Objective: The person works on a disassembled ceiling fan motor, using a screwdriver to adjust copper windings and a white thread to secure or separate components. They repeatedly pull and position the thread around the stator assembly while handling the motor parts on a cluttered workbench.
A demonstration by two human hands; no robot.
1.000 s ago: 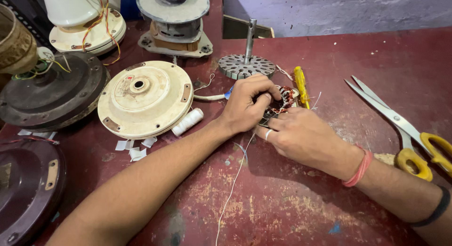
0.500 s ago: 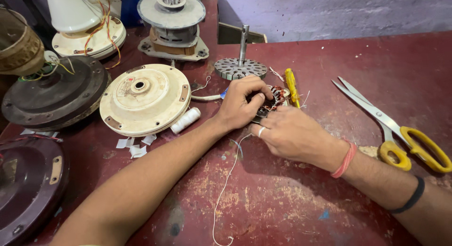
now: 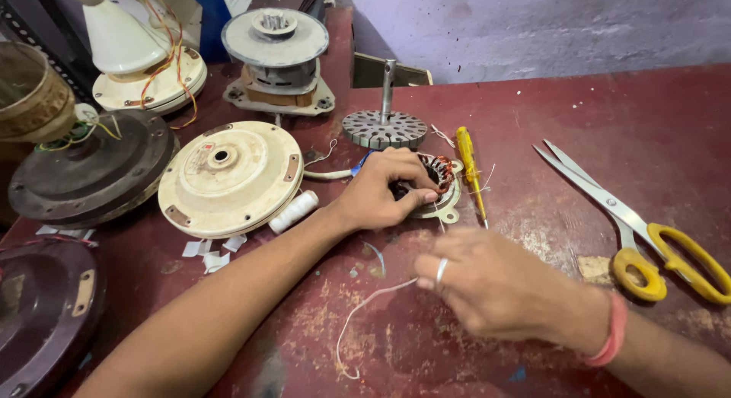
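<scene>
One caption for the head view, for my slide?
Left hand presses a stator; right hand pulls white thread.

The stator (image 3: pixel 435 186) lies between the fan cover (image 3: pixel 230 177) on its left and the scissors (image 3: pixel 640 227) on its right.

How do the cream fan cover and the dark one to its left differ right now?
The cream fan cover is pale, and clean-looking; the dark fan cover is brownish-black and dull. The cream one lies bare on top; the dark one carries a wired part. Both are round, lying flat on the red table.
</scene>
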